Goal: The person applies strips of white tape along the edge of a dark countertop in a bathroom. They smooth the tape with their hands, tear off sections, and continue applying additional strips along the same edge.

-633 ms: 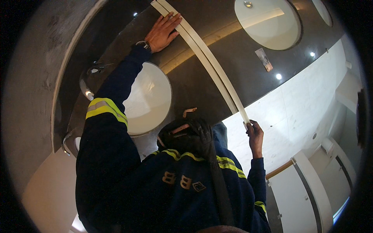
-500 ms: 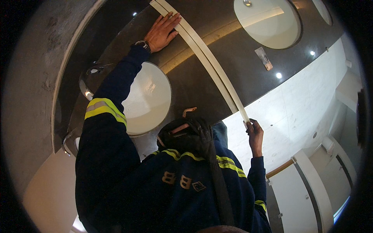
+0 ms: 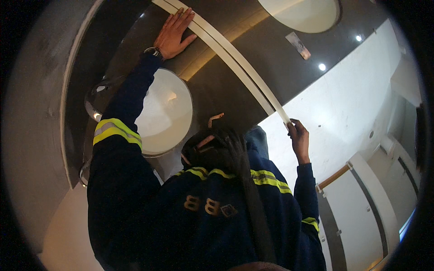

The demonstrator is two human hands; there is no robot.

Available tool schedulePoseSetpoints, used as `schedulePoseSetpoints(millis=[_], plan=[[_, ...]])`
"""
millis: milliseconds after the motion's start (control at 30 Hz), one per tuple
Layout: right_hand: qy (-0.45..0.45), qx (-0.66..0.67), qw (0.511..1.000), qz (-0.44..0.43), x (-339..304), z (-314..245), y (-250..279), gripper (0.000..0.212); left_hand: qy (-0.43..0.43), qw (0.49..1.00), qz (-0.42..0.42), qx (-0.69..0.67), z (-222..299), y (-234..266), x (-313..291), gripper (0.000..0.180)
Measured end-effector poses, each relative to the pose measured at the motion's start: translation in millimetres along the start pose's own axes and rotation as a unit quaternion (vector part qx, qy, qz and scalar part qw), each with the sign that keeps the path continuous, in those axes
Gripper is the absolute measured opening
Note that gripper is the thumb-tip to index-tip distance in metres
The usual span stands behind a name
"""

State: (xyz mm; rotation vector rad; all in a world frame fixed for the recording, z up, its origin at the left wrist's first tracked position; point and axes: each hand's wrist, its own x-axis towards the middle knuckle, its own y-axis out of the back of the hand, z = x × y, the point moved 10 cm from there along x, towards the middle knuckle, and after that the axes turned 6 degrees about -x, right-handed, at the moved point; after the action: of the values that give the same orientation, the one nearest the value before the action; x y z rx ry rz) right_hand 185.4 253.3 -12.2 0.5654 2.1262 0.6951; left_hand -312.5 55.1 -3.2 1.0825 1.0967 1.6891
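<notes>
Neither of my own hands shows in the head view. A co-worker in a dark blue jacket (image 3: 203, 212) with yellow reflective bands stands right in front of me, seen from behind and below, both arms raised. The co-worker's left hand (image 3: 175, 31) lies flat, fingers spread, on the dark ceiling beside a long white strip (image 3: 235, 54). Their right hand (image 3: 298, 137) grips the strip's lower end. The strip runs in a curve across the ceiling from the top centre down to that hand.
A round white ceiling light (image 3: 165, 113) hangs just left of the co-worker's head (image 3: 212, 144), and another round panel (image 3: 303, 13) sits at the top. A white wall (image 3: 343, 117) and white partition panels (image 3: 366, 203) fill the right side. A grey curved surface (image 3: 36, 135) is on the left.
</notes>
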Motion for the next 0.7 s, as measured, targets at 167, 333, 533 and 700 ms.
schedulePoseSetpoints(millis=[167, 333, 533, 700], plan=[[-0.015, 0.007, 1.0, -0.009, 0.0, 3.4, -2.4, 0.028, -0.03, 0.998, -0.039, -0.025, 26.7, -9.5, -0.6, 0.079], [-0.018, 0.011, 1.0, -0.012, 1.0, 4.0, -5.6, 0.028, -0.042, 0.998, -0.039, -0.035, 31.5, -7.4, -0.9, 0.079], [-0.019, 0.002, 1.0, -0.007, 0.7, 4.6, -8.4, 0.029, -0.04, 0.998, -0.035, -0.023, 30.7, -6.7, -0.5, 0.078], [-0.026, 0.006, 1.0, -0.015, -0.5, 3.6, -10.6, 0.029, -0.046, 0.998, -0.031, -0.012, 32.3, -4.3, 0.0, 0.077]])
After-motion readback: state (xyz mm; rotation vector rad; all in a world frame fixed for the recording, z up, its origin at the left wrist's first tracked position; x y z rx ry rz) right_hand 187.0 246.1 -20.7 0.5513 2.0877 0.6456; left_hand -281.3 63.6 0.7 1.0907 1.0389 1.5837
